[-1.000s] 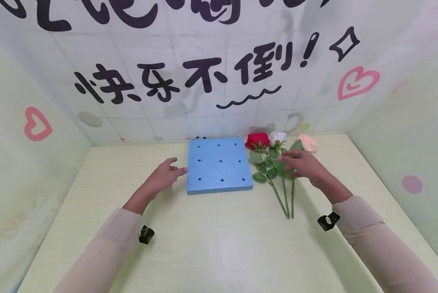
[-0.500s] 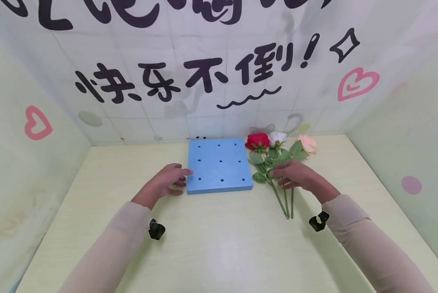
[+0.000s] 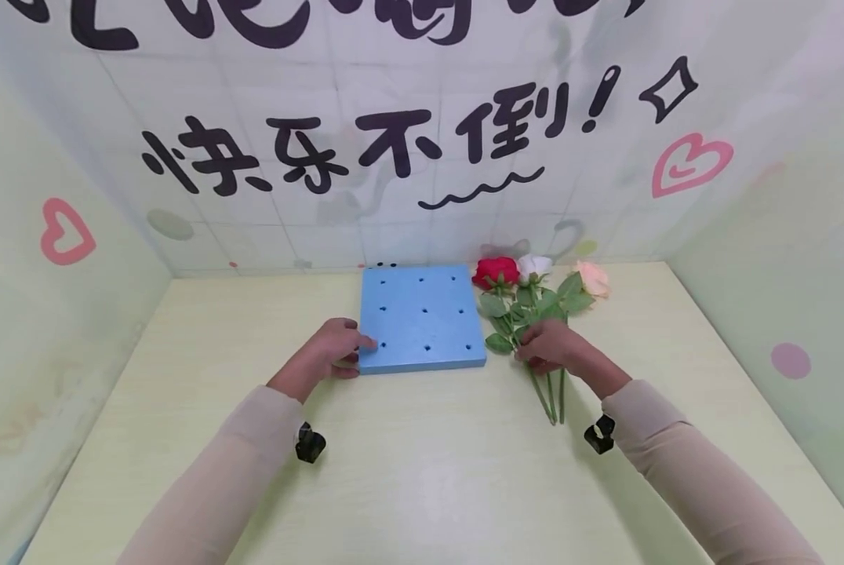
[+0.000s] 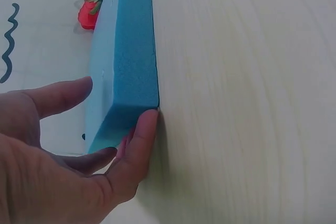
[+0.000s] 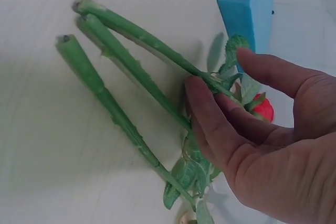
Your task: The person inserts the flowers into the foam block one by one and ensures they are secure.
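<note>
A square blue foam block (image 3: 443,329) with several small holes in its top lies at the table's back. At its near left corner, my left hand (image 3: 330,345) has its fingertips against the side and its thumb over the top face. To the block's right lie three artificial roses: a red rose (image 3: 498,271), a white rose (image 3: 533,267) and a peach rose (image 3: 593,279). Their green stems (image 5: 123,127) point toward me. My right hand (image 3: 552,345) is over the stems; in the right wrist view its fingertips are right at one stem, with the thumb spread apart.
The pale wooden table (image 3: 422,471) stands between fabric side walls with printed hearts. Behind it hangs a white backdrop (image 3: 288,227) with black lettering, close to the block's rear edge and the rose heads.
My left hand has moved right and forward onto the block's near left corner. My right hand has come down and left, from above the leaves to the stems. Block and roses lie as before.
</note>
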Motion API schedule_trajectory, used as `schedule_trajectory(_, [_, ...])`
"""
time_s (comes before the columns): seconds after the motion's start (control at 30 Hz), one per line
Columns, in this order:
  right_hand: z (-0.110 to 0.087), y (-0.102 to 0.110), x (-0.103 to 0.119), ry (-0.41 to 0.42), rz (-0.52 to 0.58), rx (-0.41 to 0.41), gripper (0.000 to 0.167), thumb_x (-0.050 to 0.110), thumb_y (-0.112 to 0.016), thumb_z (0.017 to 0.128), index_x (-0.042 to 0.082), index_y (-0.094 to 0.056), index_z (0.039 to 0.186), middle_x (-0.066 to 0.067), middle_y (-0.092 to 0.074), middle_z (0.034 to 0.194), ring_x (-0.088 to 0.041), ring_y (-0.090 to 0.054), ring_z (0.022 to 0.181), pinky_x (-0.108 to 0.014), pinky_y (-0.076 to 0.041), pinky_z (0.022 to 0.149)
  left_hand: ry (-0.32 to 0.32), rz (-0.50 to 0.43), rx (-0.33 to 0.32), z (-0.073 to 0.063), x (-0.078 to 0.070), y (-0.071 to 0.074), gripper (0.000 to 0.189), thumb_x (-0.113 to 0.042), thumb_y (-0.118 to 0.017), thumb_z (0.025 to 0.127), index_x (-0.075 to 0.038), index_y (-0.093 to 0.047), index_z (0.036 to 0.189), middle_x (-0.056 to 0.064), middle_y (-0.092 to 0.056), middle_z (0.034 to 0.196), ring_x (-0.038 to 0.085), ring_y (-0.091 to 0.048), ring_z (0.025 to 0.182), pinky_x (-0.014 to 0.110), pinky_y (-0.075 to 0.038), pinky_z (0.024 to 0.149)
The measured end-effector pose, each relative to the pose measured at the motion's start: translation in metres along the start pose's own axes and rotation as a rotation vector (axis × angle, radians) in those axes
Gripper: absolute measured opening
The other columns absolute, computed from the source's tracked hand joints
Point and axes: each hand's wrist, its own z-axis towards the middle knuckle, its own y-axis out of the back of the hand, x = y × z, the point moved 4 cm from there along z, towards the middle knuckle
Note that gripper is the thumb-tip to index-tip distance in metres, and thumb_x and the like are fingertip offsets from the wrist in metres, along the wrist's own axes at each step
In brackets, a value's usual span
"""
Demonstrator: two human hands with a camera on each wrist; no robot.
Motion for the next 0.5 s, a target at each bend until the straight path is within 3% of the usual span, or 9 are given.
schedule_trajectory(0.17, [0.003, -0.006, 0.000, 0.007, -0.088, -0.055, 0.009, 0.003, -0.070, 0.083, -0.001, -0.062, 0.087, -0.004, -0.059, 0.074, -0.013, -0.058, 0.060, -0.030, -0.055, 0.057, -0.022, 0.078, -0.033, 0.000, 0.000, -0.004, 0.068, -0.010, -0.062, 0.092, -0.005, -0.030, 0.151, 0.019, -0.050, 0.129, 0.028, -0.054, 0.099, 0.030, -0.058, 0.069])
schedule_trajectory(0.33, [0.006, -0.011, 0.002, 0.004, -0.139, -0.090, 0.010, 0.000, -0.068, 0.083, -0.005, -0.066, 0.091, -0.009, -0.065, 0.081, -0.014, -0.062, 0.060, -0.030, -0.056, 0.057, -0.036, 0.098, -0.052, -0.001, 0.000, -0.005, 0.065, -0.009, -0.060, 0.093, -0.004, -0.031, 0.151, 0.019, -0.052, 0.128, 0.027, -0.056, 0.097, 0.029, -0.057, 0.066])
schedule_trajectory(0.5, [0.005, -0.013, 0.002, 0.003, -0.109, -0.100, 0.008, -0.002, -0.067, 0.083, -0.006, -0.065, 0.090, -0.010, -0.065, 0.080, -0.014, -0.061, 0.058, -0.030, -0.056, 0.056, -0.035, 0.109, -0.048, -0.002, -0.001, -0.005, 0.064, -0.006, -0.059, 0.093, -0.002, -0.031, 0.151, 0.020, -0.053, 0.125, 0.027, -0.057, 0.094, 0.031, -0.057, 0.066])
